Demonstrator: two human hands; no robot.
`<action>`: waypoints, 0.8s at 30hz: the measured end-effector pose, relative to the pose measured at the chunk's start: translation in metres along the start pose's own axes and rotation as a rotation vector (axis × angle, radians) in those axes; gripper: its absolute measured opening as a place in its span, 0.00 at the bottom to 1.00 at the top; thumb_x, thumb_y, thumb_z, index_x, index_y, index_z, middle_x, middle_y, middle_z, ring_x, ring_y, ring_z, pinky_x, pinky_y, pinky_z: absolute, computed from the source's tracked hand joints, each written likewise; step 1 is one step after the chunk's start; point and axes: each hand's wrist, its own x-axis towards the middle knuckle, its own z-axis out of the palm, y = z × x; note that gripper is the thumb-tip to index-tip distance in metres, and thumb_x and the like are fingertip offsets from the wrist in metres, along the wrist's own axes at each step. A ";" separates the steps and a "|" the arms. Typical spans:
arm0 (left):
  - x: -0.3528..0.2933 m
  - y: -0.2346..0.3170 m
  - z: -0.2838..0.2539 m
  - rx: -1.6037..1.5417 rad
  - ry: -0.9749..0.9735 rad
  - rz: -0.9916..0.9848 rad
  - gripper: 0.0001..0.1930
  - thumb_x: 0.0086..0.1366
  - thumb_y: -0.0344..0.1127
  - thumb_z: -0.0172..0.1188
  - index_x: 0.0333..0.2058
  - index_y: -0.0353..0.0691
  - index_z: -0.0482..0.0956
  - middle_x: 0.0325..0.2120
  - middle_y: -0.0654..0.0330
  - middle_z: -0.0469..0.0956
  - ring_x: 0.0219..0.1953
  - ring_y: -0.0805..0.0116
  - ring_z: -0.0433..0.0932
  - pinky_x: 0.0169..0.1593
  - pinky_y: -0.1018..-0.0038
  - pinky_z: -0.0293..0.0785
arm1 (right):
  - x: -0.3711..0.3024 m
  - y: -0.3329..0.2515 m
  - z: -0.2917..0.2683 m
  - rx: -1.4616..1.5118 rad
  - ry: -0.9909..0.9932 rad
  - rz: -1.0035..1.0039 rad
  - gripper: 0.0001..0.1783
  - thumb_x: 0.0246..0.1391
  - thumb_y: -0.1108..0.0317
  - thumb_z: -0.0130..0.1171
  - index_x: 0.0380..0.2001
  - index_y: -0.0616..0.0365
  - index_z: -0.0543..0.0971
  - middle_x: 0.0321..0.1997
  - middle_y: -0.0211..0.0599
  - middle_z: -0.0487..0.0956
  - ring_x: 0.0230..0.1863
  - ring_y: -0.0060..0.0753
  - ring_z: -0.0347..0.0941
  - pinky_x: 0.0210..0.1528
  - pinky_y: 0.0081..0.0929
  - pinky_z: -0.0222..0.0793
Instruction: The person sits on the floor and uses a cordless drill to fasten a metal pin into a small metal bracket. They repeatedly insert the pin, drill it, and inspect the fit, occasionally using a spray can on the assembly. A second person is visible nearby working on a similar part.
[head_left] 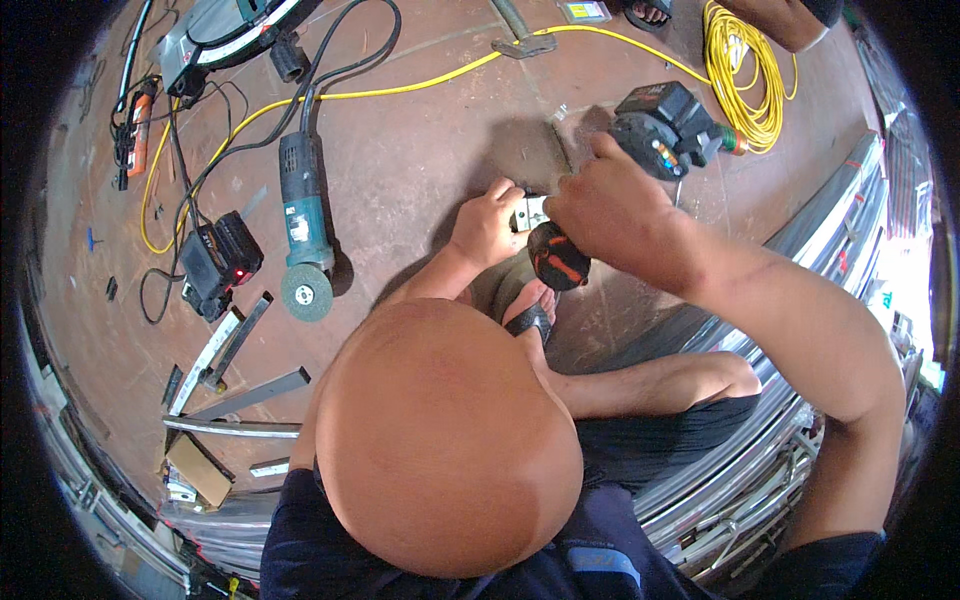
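Observation:
A cordless drill [559, 257] with a black and orange body is held by its handle in my right hand [625, 205]. Its black battery [662, 112] sticks out beyond that hand, on the far side. My left hand [487, 226] is closed on a small silver metal piece [529, 212] with holes in it, low over the floor. The drill body lies right beside this piece, above my sandalled foot [531, 305]. Where the drill's tip meets anything is hidden.
An angle grinder [303, 205] rests on the floor to the left, near a cordless tool [222, 265]. A hammer [522, 42] lies ahead, by a coiled yellow cable [742, 80]. Metal bars [235, 350] lie near left, and wrapped profiles [800, 265] line the right. Another person's foot [648, 14] is far right.

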 end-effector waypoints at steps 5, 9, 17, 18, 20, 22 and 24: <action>-0.002 0.005 0.000 0.001 -0.009 -0.063 0.31 0.54 0.53 0.88 0.46 0.38 0.84 0.47 0.51 0.83 0.39 0.42 0.90 0.41 0.50 0.88 | -0.017 0.019 0.021 0.157 0.010 0.133 0.08 0.65 0.62 0.66 0.38 0.44 0.93 0.39 0.35 0.94 0.43 0.41 0.92 0.60 0.46 0.71; -0.001 0.006 0.001 0.009 0.060 -0.006 0.32 0.54 0.52 0.88 0.47 0.37 0.85 0.47 0.51 0.84 0.39 0.42 0.90 0.42 0.51 0.89 | -0.038 -0.003 0.038 0.285 0.105 0.196 0.08 0.67 0.62 0.63 0.40 0.43 0.90 0.37 0.34 0.92 0.45 0.43 0.93 0.62 0.48 0.70; 0.002 0.001 -0.002 -0.001 0.017 -0.008 0.29 0.54 0.45 0.86 0.49 0.36 0.85 0.48 0.50 0.85 0.42 0.40 0.90 0.46 0.50 0.89 | -0.011 0.001 0.017 0.189 -0.010 0.226 0.07 0.62 0.62 0.67 0.41 0.41 0.91 0.36 0.34 0.92 0.44 0.41 0.92 0.59 0.48 0.71; 0.001 0.002 -0.001 0.009 -0.021 -0.050 0.30 0.53 0.46 0.87 0.49 0.36 0.85 0.48 0.50 0.85 0.42 0.41 0.90 0.46 0.50 0.89 | -0.011 0.007 0.017 0.200 -0.043 0.243 0.08 0.61 0.63 0.68 0.42 0.41 0.91 0.37 0.33 0.92 0.45 0.41 0.92 0.59 0.49 0.71; 0.001 0.003 -0.001 -0.006 0.004 -0.039 0.32 0.52 0.48 0.88 0.50 0.35 0.86 0.48 0.50 0.85 0.43 0.41 0.90 0.46 0.51 0.89 | -0.019 0.011 0.023 0.243 -0.065 0.259 0.12 0.59 0.64 0.71 0.46 0.40 0.92 0.41 0.30 0.93 0.49 0.39 0.92 0.61 0.50 0.70; 0.000 0.004 -0.001 0.009 0.009 -0.036 0.35 0.52 0.51 0.89 0.50 0.34 0.86 0.48 0.50 0.85 0.43 0.42 0.90 0.46 0.53 0.89 | -0.032 0.001 0.034 0.273 -0.067 0.288 0.15 0.58 0.65 0.71 0.49 0.40 0.91 0.44 0.29 0.93 0.52 0.38 0.91 0.61 0.50 0.70; 0.002 0.005 -0.001 0.011 0.031 -0.012 0.35 0.53 0.53 0.89 0.50 0.34 0.86 0.48 0.50 0.85 0.43 0.42 0.90 0.45 0.54 0.89 | -0.043 -0.013 0.043 0.309 -0.113 0.350 0.19 0.58 0.65 0.72 0.54 0.40 0.90 0.47 0.30 0.92 0.55 0.39 0.90 0.60 0.48 0.71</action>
